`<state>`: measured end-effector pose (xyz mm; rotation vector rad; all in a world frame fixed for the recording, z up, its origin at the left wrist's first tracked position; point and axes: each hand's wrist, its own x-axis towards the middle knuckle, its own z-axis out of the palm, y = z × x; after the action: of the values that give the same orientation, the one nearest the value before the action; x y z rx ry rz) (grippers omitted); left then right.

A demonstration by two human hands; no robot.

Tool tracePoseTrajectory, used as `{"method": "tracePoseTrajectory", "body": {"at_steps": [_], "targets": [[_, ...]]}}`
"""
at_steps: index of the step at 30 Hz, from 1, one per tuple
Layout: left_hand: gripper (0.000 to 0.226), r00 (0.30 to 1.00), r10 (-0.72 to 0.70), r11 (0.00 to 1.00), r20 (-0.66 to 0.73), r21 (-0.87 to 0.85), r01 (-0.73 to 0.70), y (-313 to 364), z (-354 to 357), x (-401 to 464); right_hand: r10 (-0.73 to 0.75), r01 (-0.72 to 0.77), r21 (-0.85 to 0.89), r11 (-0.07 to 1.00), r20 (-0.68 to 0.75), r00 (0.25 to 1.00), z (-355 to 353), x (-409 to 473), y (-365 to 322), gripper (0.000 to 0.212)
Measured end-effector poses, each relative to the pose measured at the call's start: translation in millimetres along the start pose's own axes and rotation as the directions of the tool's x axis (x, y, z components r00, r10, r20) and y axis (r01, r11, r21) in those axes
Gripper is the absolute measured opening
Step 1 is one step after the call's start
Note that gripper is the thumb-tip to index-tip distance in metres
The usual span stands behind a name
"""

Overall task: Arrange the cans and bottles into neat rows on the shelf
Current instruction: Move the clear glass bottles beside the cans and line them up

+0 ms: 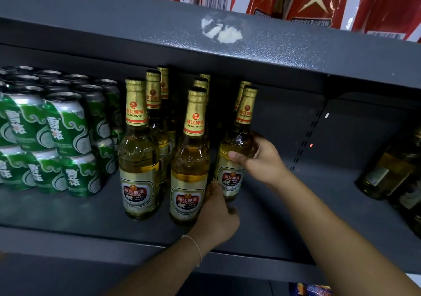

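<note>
Far left of the shelf (68, 213) stood green cans (66, 124), stacked two high in rows running front to back & already looking tidy. Next came the beer bottles: left bottle (139, 170) headed a file w/ at least two more behind it, all upright. Middle bottle (190, 175) headed a second file, set slightly nearer the front edge than its left neighbour. The left hand (216, 213) sat low at that bottle's base, on its right side, fingers curled toward the glass; whether it truly gripped or only steadied it couldn't be told, since the fingertips were hidden btwn the bottles. Right bottle (232, 159) stood further back w/ another neck just behind it, & the right hand (259, 156) wrapped it at the shoulder, thumb across the front, fingers round the far side, a firm hold. Right of that the shelf ran bare to darker bottles (391, 170) at the far edge. Step in hand, by my read: lining up the third file of bottles beside the second. Next move prob calls for sliding the right bottle forward & a touch left till its label sat level w/ the other fronts, keeping it upright so it didn't knock the middle one.
</note>
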<state>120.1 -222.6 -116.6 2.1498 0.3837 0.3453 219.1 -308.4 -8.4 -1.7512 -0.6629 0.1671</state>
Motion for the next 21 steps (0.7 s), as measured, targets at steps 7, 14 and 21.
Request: {"method": "tracePoseTrajectory", "body": {"at_steps": [7, 14, 21], "targets": [[0.072, 1.0, 0.015, 1.0, -0.012, 0.016, -0.014, 0.6, 0.4, -0.5, -0.01, 0.011, -0.051, 0.999, 0.033, 0.999, -3.6, 0.9, -2.6, 0.033], [0.082, 1.0, -0.016, 0.998, -0.013, 0.062, 0.017, 4.7, 1.1, 2.1, -0.017, 0.017, -0.041, 0.999, -0.011, 1.0, -1.7, -2.0, -1.6, 0.034], [0.084, 0.998, -0.068, 0.996, 0.014, 0.063, 0.067, 10.0, 0.7, 3.0, -0.029, 0.027, -0.061, 0.998, -0.028, 0.999, -1.3, -2.0, 0.7, 0.031]]}}
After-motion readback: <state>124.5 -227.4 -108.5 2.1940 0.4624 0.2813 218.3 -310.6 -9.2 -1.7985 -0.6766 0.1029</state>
